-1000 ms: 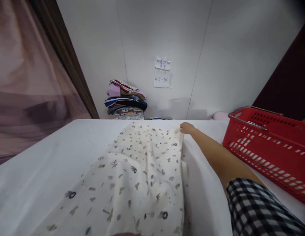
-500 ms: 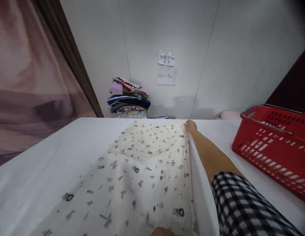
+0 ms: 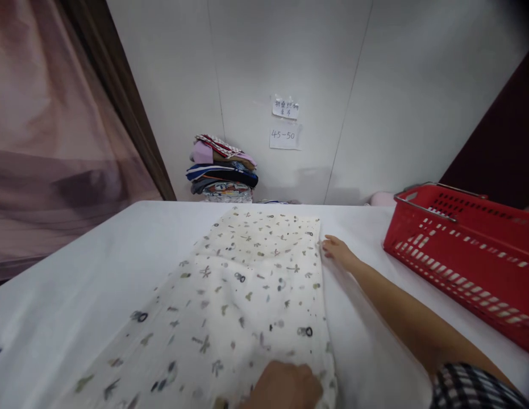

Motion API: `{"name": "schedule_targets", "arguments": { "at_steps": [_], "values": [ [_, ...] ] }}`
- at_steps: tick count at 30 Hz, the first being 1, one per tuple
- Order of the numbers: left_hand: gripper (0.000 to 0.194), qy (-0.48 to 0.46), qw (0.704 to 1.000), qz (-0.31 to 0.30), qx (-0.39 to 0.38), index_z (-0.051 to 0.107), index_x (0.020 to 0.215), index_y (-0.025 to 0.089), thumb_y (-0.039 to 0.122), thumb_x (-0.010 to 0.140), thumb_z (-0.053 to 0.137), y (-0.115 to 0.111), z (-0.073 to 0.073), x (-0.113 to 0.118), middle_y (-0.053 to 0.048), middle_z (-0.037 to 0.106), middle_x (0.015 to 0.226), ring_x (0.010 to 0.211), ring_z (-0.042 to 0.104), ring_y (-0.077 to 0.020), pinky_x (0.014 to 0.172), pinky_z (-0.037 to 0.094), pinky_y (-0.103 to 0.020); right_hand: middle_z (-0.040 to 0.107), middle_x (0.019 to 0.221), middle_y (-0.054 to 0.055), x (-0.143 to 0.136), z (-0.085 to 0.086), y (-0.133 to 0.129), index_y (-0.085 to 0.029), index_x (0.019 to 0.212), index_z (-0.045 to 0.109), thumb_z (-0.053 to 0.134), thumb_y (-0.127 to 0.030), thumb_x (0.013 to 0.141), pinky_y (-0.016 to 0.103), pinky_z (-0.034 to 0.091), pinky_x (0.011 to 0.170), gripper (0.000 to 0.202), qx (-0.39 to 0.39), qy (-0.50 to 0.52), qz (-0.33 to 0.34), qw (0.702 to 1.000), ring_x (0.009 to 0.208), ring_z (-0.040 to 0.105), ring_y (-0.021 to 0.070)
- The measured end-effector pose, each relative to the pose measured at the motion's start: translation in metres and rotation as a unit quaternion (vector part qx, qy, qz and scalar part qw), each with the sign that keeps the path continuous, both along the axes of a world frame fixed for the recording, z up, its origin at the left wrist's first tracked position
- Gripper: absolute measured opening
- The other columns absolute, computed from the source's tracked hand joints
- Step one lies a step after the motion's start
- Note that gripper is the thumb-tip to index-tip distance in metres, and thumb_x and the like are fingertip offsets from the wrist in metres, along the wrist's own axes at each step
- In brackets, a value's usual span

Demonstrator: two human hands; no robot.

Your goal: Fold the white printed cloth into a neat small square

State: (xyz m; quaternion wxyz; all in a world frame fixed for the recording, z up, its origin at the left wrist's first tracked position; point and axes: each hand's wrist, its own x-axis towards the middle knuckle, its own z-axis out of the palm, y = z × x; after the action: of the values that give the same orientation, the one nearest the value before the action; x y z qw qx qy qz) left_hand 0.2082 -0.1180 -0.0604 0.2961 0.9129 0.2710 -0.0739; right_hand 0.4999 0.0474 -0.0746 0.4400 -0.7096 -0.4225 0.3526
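A cream cloth (image 3: 255,284) printed with small plants and dark rings lies lengthwise across the white table, rumpled in its middle. At the bottom of the view, my left hand (image 3: 285,386) is closed on the near right part of this cloth; its fingertips are hidden beneath the knuckles. My right hand (image 3: 337,251) is just beside the cloth's right edge, below the far right corner. Its fingers are apart and hold nothing.
A red plastic basket (image 3: 455,250) with a metal handle stands on the table (image 3: 119,255) at the right. Beyond the far edge rises a pile of folded fabrics (image 3: 224,170). Two paper notes (image 3: 284,135) hang on the wall, and a pinkish curtain (image 3: 68,142) hangs at left.
My right hand has let go of the cloth's far right corner and drawn back toward me. My left hand has moved farther into view. The view has shifted slightly right.
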Motion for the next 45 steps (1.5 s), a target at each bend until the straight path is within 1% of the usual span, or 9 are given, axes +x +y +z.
{"name": "schedule_targets", "arguments": {
  "at_steps": [4,8,14,19,27,31,36,41,45],
  "values": [
    [0.013,-0.156,0.984,0.085,0.029,0.058,0.075,0.022,0.013,0.070,0.049,0.002,0.054,-0.020,0.000,0.065,0.084,0.079,0.061,-0.0174,0.070,0.045,-0.029,0.064,0.099,0.008,-0.030,-0.003,-0.097,-0.020,0.116,0.054,0.064,-0.029,0.073,0.025,0.050,0.054,0.045,0.006,0.092,0.037,0.995,0.071,0.060,0.0150],
    [0.016,-0.217,0.958,0.173,0.073,0.058,0.075,0.020,0.018,0.080,0.044,0.010,0.083,-0.034,0.000,0.059,0.080,0.079,0.056,-0.0146,0.067,0.041,-0.025,0.062,0.070,0.001,-0.070,-0.002,-0.193,-0.022,0.092,0.064,0.057,-0.028,0.078,0.027,0.045,0.053,0.017,-0.001,-0.010,0.148,0.989,0.057,0.054,0.0141],
    [0.023,-0.228,0.935,0.224,0.151,0.048,0.062,0.018,0.025,0.084,0.042,0.009,0.094,-0.036,0.001,0.049,0.071,0.066,0.047,-0.0111,0.059,0.033,-0.023,0.059,0.118,0.005,-0.130,0.007,-0.281,-0.031,0.113,0.060,0.050,-0.017,0.082,0.037,0.044,0.089,0.036,0.126,-0.213,0.358,0.900,0.106,0.053,0.0219],
    [0.024,-0.228,0.934,0.212,0.174,0.045,0.061,0.018,0.025,0.084,0.043,0.001,0.086,-0.028,0.001,0.047,0.071,0.064,0.046,-0.0107,0.057,0.031,-0.024,0.058,0.118,0.011,-0.142,0.006,-0.284,-0.024,0.116,0.060,0.047,-0.016,0.084,0.040,0.040,0.090,0.035,0.156,-0.350,0.370,0.846,0.104,0.050,0.0245],
    [0.018,-0.213,0.925,0.219,0.225,0.052,0.067,0.018,0.022,0.083,0.044,-0.009,0.087,-0.021,0.000,0.050,0.076,0.069,0.049,-0.0121,0.057,0.032,-0.024,0.063,0.092,0.005,-0.143,0.016,-0.270,-0.022,0.089,0.065,0.043,-0.019,0.087,0.032,0.041,0.081,0.023,0.079,-0.339,0.312,0.884,0.088,0.053,0.0193],
    [0.012,-0.187,0.927,0.173,0.275,0.058,0.077,0.020,0.018,0.079,0.046,-0.023,0.082,-0.018,-0.001,0.054,0.083,0.074,0.052,-0.0138,0.057,0.032,-0.024,0.063,0.097,0.007,-0.147,0.034,-0.284,-0.021,0.098,0.064,0.036,-0.016,0.090,0.033,0.043,0.080,0.029,0.189,-0.398,0.354,0.825,0.089,0.052,0.0199],
    [0.011,-0.143,0.967,0.104,0.185,0.061,0.076,0.021,0.020,0.078,0.050,-0.042,0.062,-0.014,0.000,0.063,0.083,0.077,0.057,-0.0150,0.061,0.038,-0.024,0.062,0.093,0.009,-0.146,0.046,-0.295,-0.016,0.100,0.061,0.029,-0.011,0.092,0.034,0.047,0.073,0.033,0.322,-0.494,0.313,0.744,0.084,0.052,0.0197],
    [0.023,-0.168,0.962,0.169,0.134,0.058,0.100,0.024,0.024,0.077,0.054,-0.054,0.068,-0.020,0.000,0.067,0.092,0.082,0.060,-0.0177,0.068,0.043,-0.026,0.062,0.091,0.007,-0.147,0.045,-0.296,-0.017,0.101,0.059,0.034,-0.012,0.092,0.032,0.051,0.072,0.027,0.378,-0.499,0.283,0.726,0.084,0.054,0.0181],
    [0.015,-0.172,0.964,0.164,0.123,0.056,0.093,0.023,0.028,0.080,0.050,-0.058,0.080,-0.027,0.000,0.066,0.084,0.076,0.059,-0.0169,0.061,0.041,-0.025,0.062,0.094,0.008,-0.148,0.049,-0.293,-0.015,0.103,0.058,0.036,-0.010,0.092,0.033,0.052,0.073,0.025,0.421,-0.490,0.266,0.716,0.085,0.054,0.0183]
  ]
}}
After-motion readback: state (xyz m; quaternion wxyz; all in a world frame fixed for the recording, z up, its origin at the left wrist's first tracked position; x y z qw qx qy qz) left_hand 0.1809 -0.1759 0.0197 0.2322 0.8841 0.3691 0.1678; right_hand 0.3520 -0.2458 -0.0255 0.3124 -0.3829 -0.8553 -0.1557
